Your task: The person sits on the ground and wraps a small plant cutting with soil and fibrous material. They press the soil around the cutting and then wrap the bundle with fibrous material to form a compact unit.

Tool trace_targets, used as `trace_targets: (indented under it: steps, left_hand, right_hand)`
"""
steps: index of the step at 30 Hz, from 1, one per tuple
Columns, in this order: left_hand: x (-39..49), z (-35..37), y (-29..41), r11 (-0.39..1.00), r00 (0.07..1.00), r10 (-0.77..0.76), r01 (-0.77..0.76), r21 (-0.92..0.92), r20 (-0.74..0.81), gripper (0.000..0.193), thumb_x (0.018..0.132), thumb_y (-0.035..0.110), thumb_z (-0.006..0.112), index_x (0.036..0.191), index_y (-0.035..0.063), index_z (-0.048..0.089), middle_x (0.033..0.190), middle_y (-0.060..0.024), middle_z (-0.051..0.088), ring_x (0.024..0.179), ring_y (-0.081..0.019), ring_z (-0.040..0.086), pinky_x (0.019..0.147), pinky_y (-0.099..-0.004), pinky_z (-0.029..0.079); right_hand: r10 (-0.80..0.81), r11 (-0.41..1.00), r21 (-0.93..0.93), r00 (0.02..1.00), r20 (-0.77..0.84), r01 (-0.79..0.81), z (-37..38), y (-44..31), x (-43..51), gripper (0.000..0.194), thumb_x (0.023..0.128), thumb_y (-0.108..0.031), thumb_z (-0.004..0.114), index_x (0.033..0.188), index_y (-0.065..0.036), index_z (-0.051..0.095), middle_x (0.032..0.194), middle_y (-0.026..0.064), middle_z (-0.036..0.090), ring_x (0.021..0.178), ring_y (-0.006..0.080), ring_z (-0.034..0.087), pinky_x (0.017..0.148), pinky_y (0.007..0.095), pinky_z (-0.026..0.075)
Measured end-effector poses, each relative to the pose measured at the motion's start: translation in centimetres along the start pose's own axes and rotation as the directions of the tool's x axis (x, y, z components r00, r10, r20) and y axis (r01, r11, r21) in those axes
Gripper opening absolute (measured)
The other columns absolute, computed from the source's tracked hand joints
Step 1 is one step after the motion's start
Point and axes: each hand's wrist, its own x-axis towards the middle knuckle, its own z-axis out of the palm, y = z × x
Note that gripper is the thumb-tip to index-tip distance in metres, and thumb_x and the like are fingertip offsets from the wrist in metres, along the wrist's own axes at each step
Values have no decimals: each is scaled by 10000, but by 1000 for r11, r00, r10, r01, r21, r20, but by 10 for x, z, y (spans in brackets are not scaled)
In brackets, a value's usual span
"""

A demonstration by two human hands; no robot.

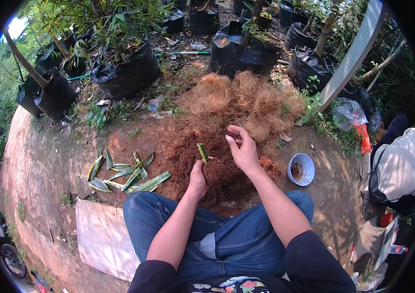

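Note:
My left hand [197, 180] holds a clump of brown coconut fibre [213, 170] with a short snake plant leaf cutting [202, 152] standing upright in it. To the right, my right hand [244, 149] is raised over the heap of reddish-brown coir [182, 164], fingers apart and slightly curled, holding nothing. Several cut snake plant leaves [152, 182], green with yellow edges, lie on the ground left of the heap. Behind it is a pile of loose tan coconut fibre [211, 95]. A light blue bowl [301, 161] with some dark residue inside stands at the right.
Black plastic grow bags [130, 75] with plants line the far side, beside a slanted metal post [352, 55]. A flat pale board [103, 234] lies at my left. Clear plastic and an orange bag [362, 138] lie at the right, near a cream-coloured bag [400, 166].

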Motion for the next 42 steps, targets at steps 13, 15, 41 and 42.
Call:
trace_targets:
  steps: [13, 15, 41, 42]
  left_hand:
    - [-3, 12, -9, 790, 887, 438, -305, 532, -142, 348, 1106, 277, 385, 998, 22, 596, 945, -38, 589, 909, -136, 515, 855, -317, 437]
    - [-5, 14, -11, 791, 888, 440, -313, 525, -134, 350, 1112, 270, 381, 1001, 15, 595, 955, -44, 590, 921, -143, 519, 863, -318, 438]
    - [-3, 17, -10, 884, 937, 296, -195, 425, -186, 354, 1116, 269, 401, 1014, 23, 635, 930, -15, 614, 865, -119, 528, 844, -310, 454]
    - [-3, 17, -9, 886, 936, 271, -151, 439, -225, 356, 1116, 269, 400, 1009, 22, 634, 921, -14, 615, 857, -118, 529, 838, -312, 456]
  right_hand:
    - [-300, 838, -405, 928, 219, 367, 20, -24, -40, 197, 862, -293, 772, 917, -106, 751, 1326, 109, 628, 1376, 319, 503, 1148, 549, 328]
    - [-287, 823, -440, 932, 222, 359, 21, -22, -41, 184, 868, -280, 762, 914, -102, 753, 1327, 105, 622, 1373, 309, 504, 1152, 572, 315]
    - [-194, 960, -192, 979, 60, 203, 2, -11, -9, 251, 914, -191, 759, 1137, -81, 729, 1288, 120, 679, 1263, 309, 606, 1086, 419, 454]
    - [-297, 913, -262, 950, 91, 311, 2, -15, -15, 216, 849, -192, 755, 1053, -121, 757, 1363, 127, 624, 1384, 364, 494, 1170, 516, 355]
